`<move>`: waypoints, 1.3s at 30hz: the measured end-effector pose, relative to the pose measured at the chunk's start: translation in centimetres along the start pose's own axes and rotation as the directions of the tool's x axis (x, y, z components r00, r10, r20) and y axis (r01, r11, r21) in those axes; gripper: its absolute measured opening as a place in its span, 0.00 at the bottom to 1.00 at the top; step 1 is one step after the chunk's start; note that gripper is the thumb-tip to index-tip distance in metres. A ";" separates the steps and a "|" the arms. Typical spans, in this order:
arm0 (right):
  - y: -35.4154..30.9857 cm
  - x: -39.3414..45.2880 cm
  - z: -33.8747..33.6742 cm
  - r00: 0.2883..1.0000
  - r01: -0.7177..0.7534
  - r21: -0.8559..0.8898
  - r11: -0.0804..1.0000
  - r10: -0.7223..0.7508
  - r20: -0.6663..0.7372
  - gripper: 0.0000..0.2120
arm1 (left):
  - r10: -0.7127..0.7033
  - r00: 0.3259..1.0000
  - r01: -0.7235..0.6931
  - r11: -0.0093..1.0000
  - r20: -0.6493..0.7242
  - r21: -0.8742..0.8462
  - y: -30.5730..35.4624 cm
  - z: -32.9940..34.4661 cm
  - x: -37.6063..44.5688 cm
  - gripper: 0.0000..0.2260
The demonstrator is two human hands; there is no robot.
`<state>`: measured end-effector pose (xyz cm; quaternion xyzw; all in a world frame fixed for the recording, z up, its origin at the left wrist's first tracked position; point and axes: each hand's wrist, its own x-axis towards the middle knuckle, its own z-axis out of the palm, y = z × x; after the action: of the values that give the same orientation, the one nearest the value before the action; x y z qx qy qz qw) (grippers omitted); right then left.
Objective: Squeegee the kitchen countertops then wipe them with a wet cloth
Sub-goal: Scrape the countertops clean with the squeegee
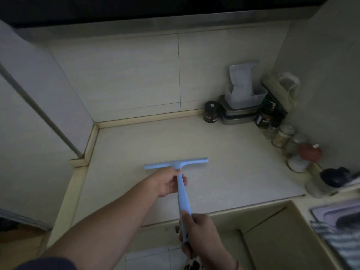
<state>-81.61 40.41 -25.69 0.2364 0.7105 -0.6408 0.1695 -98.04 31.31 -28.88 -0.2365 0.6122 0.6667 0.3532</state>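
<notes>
A light blue squeegee (181, 184) lies with its wide blade flat on the pale countertop (224, 152), near the middle of the counter. My left hand (168, 184) grips the neck of the handle just below the blade. Lower down, my right hand (198, 230) is closed around the end of the handle, over the counter's front edge. No cloth is in view.
Jars, a dark tin (210, 112), stacked metal trays (236, 114) and a plastic tub with a bag crowd the back right corner. Spice jars (282, 138) line the right wall. A kettle-like pot (327, 182) and the sink (342, 221) lie at the right. A raised lip borders the counter's left side.
</notes>
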 end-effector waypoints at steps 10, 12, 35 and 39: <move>-8.3 15.8 -6.0 1.000 -0.017 0.034 0.999 0.016 0.009 0.18 | 0.047 0.999 -0.048 0.996 -0.018 -0.078 12.4 4.3 11.1 0.10; -9.8 19.1 -6.4 1.000 -0.027 0.029 0.999 0.026 0.014 0.18 | 0.048 0.998 -0.051 0.996 -0.043 -0.068 14.6 4.3 13.5 0.10; -6.7 23.3 -4.2 0.990 -0.139 -0.003 0.990 0.139 -0.011 0.20 | -0.083 0.990 0.099 0.985 -0.118 0.144 14.8 3.6 18.9 0.10; -4.3 19.5 -4.6 0.989 -0.149 0.006 0.989 0.149 0.002 0.20 | -0.106 0.989 0.119 0.984 -0.103 0.134 11.3 4.4 16.1 0.12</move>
<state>-99.86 47.01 -32.18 0.2889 0.6887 -0.6286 0.2167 -116.37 38.58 -32.96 -0.2771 0.6594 0.5890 0.3763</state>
